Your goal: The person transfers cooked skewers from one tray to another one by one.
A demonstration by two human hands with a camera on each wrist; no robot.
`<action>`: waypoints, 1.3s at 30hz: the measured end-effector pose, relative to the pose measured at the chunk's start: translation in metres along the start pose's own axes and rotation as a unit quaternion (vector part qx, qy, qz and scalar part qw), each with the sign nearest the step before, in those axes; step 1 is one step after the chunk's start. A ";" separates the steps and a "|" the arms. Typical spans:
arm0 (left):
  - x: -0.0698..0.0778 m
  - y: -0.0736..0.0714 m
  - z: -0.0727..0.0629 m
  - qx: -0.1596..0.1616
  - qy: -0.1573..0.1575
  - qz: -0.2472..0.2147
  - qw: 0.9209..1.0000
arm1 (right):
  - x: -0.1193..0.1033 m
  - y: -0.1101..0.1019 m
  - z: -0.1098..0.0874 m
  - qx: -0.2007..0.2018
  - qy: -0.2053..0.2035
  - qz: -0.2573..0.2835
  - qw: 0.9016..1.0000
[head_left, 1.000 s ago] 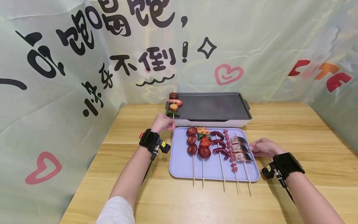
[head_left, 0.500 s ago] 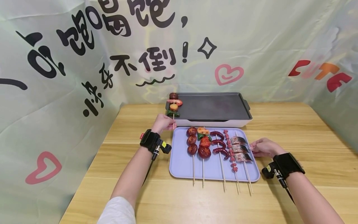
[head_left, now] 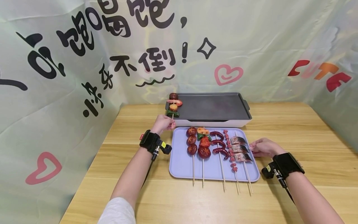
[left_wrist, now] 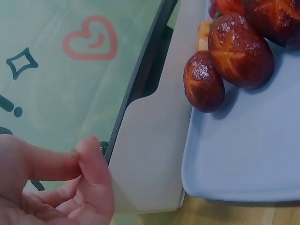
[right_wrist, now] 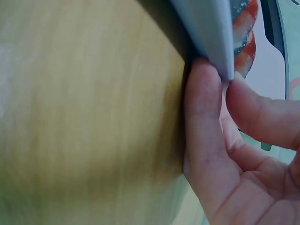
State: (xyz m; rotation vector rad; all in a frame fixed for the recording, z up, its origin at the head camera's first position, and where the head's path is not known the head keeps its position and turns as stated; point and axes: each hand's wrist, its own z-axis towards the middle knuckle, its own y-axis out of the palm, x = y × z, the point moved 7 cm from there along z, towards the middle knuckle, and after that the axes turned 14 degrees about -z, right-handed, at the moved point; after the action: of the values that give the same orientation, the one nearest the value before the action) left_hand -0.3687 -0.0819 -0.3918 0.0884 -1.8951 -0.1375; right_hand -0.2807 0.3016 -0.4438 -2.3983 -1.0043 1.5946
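My left hand [head_left: 163,123] pinches the bare stick of a mixed skewer [head_left: 173,107] between thumb and fingertip. That skewer carries a mushroom, a shrimp, a round yellow piece and green pepper, and lies along the left end of a black griddle [head_left: 212,105]. In the left wrist view only the stick's tip shows between the fingers. My right hand [head_left: 264,147] grips the right edge of a pale blue tray [head_left: 181,169], thumb on top and a finger beneath, as the right wrist view shows. Close to it lies a fish skewer [head_left: 240,148].
On the tray lie a mushroom skewer [head_left: 192,140], a mixed skewer [head_left: 204,142], an octopus tentacle skewer [head_left: 219,144] and a thin skewer of small red pieces [head_left: 230,151]. Their sticks overhang the front rim. The griddle stands directly behind, before a printed cloth backdrop [head_left: 251,46].
The lower end of the skewer in my left hand has shifted very slightly leftward. My right hand and the tray look unmoved.
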 end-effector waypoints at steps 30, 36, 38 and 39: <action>0.004 0.014 -0.064 -0.076 0.088 -0.068 0.991 | -0.001 0.000 -0.001 0.007 0.000 -0.003 1.000; -0.004 0.014 -0.076 -0.078 0.089 -0.060 0.991 | -0.001 0.000 -0.001 0.008 0.003 -0.008 1.000; -0.008 0.014 -0.079 -0.075 0.092 -0.059 0.991 | -0.001 0.000 -0.001 0.007 0.003 -0.008 1.000; -0.009 0.013 -0.081 -0.073 0.093 -0.057 0.991 | -0.001 0.000 -0.001 0.006 0.003 -0.009 1.000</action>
State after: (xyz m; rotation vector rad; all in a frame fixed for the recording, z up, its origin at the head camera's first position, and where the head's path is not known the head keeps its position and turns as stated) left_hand -0.2888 -0.0718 -0.3731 0.1073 -1.6886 -0.3337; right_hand -0.2798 0.3013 -0.4424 -2.3796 -1.0085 1.5810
